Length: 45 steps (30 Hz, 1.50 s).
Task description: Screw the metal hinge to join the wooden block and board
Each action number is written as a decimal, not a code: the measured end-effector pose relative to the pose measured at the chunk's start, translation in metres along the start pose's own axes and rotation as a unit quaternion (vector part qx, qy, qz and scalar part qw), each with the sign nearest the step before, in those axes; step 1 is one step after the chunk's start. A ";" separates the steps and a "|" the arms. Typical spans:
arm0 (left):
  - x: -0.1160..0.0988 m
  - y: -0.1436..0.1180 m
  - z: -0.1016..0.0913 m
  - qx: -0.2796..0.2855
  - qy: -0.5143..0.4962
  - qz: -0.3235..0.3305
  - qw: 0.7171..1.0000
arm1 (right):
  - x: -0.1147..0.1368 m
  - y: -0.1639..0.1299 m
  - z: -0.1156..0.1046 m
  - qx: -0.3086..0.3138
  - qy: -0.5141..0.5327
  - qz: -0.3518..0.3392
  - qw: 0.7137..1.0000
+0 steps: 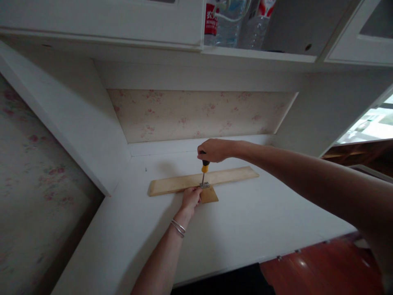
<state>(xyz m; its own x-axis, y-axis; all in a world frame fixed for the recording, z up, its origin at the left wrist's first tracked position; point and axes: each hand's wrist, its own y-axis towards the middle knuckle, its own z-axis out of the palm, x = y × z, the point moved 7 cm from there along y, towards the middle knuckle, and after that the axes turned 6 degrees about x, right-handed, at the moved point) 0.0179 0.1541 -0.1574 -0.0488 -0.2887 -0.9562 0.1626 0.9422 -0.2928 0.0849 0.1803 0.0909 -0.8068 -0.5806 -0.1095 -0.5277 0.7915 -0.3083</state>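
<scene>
My right hand [216,150] is wrapped round the handle of a screwdriver [205,167], black and yellow, held nearly upright. The screwdriver's shaft points down onto a small metal hinge [204,185]. That hinge lies where a long, pale wooden board [175,184] meets a short wooden piece [210,195]. With fingers closed at the short piece's left edge, my left hand [190,198] has its fingertips close beside the hinge. Whether a screw sits under the screwdriver tip is too small to tell.
Both boards lie on a white desktop [245,229] under an overhead cabinet [101,20]. Plastic bottles [227,24] stand on the cabinet's open shelf. White side panels bound the desk left and right, with floral wallpaper [196,112] behind. A small speck [146,169] lies left of the boards.
</scene>
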 end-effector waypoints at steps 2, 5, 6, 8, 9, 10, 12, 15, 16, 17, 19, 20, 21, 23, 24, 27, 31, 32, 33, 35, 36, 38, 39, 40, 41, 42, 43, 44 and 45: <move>0.000 0.000 0.000 0.000 0.000 0.000 1.000 | 0.004 -0.001 0.000 -0.003 0.011 -0.034 0.999; 0.000 0.001 0.000 0.000 0.003 -0.002 1.000 | 0.005 -0.002 0.000 -0.008 0.028 -0.044 0.999; 0.000 0.001 0.000 0.000 0.003 -0.003 1.000 | 0.003 -0.002 0.000 -0.012 0.027 -0.033 0.999; 0.000 0.001 0.000 0.002 0.003 -0.003 1.000 | 0.000 -0.001 0.000 -0.013 0.018 -0.010 1.000; 0.000 0.000 0.000 0.003 0.002 -0.002 1.000 | 0.000 0.000 0.001 -0.011 0.014 -0.008 1.000; 0.000 0.000 0.001 0.004 0.001 -0.001 1.000 | 0.001 0.000 0.001 -0.008 0.010 -0.015 1.000; 0.000 0.000 0.001 0.004 0.000 -0.001 1.000 | 0.005 0.000 0.002 0.002 0.009 -0.039 0.999; 0.000 0.000 0.001 0.003 -0.001 -0.002 1.000 | 0.004 0.000 0.001 0.005 0.017 -0.029 0.999; 0.000 0.000 0.001 0.003 -0.001 -0.002 1.000 | 0.001 0.001 0.001 0.002 0.016 -0.010 1.000; 0.000 0.000 0.001 0.002 0.000 -0.003 1.000 | -0.001 0.001 0.001 -0.001 0.012 0.008 1.000; -0.001 -0.001 0.001 0.001 0.002 -0.004 1.000 | -0.002 0.000 0.000 -0.005 0.001 0.019 1.000; -0.001 -0.001 0.001 0.000 0.003 -0.005 1.000 | -0.001 0.000 0.000 -0.004 -0.003 0.010 1.000; -0.001 -0.001 0.000 0.000 0.004 -0.006 1.000 | 0.001 0.000 0.000 -0.003 -0.006 -0.003 1.000; -0.002 -0.002 0.000 0.000 0.006 -0.006 1.000 | 0.003 -0.001 0.000 -0.005 -0.006 -0.013 1.000; -0.001 -0.002 0.000 0.000 0.008 -0.006 1.000 | 0.002 -0.001 0.000 -0.008 -0.006 -0.006 1.000; 0.000 0.000 0.000 0.000 0.011 -0.002 1.000 | -0.004 0.001 -0.001 -0.020 -0.011 0.030 0.999; 0.002 0.002 -0.001 0.004 0.012 0.002 1.000 | -0.001 0.002 0.000 -0.015 -0.027 0.012 0.999; 0.002 0.002 -0.001 0.004 0.011 0.001 1.000 | 0.001 0.001 0.000 -0.009 -0.025 -0.004 1.000; 0.002 0.002 -0.001 0.004 0.011 0.000 1.000 | 0.003 0.001 0.000 -0.005 -0.021 -0.017 1.000; 0.001 0.001 -0.001 0.003 0.011 -0.002 1.000 | 0.003 0.000 0.000 0.005 -0.010 -0.009 1.000; 0.001 0.001 -0.001 0.002 0.011 -0.003 1.000 | -0.001 0.000 0.000 0.013 -0.005 0.014 1.000; 0.000 0.000 0.000 0.003 0.009 -0.004 1.000 | -0.008 -0.001 0.002 0.028 -0.006 0.066 0.997; -0.001 -0.001 0.000 0.004 0.008 -0.004 1.000 | -0.010 -0.001 0.002 0.032 -0.010 0.077 0.996; -0.001 -0.001 0.000 0.005 0.007 -0.005 1.000 | -0.010 -0.001 0.001 0.030 -0.014 0.073 0.997; -0.002 -0.002 0.001 0.005 0.006 -0.006 1.000 | -0.008 0.000 0.001 0.025 -0.019 0.056 0.998; -0.002 -0.002 0.001 0.005 0.005 -0.006 1.000 | -0.004 0.000 0.000 0.017 -0.022 0.032 0.999; -0.002 -0.002 0.001 0.005 0.005 -0.007 1.000 | -0.001 -0.001 -0.001 0.011 -0.020 0.010 1.000; -0.002 -0.002 0.000 0.004 0.005 -0.007 1.000 | 0.000 -0.001 -0.001 0.005 -0.015 -0.002 1.000; -0.003 -0.002 0.000 0.003 0.004 -0.006 1.000 | 0.000 -0.001 -0.001 0.001 -0.009 -0.002 1.000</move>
<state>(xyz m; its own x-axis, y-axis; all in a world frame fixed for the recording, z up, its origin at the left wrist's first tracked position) 0.0180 0.1529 -0.1543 -0.0593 -0.2991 -0.9524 0.1669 0.9377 -0.3048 0.0848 0.1797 0.0924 -0.7999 -0.5871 -0.1245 -0.5305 0.7887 -0.3106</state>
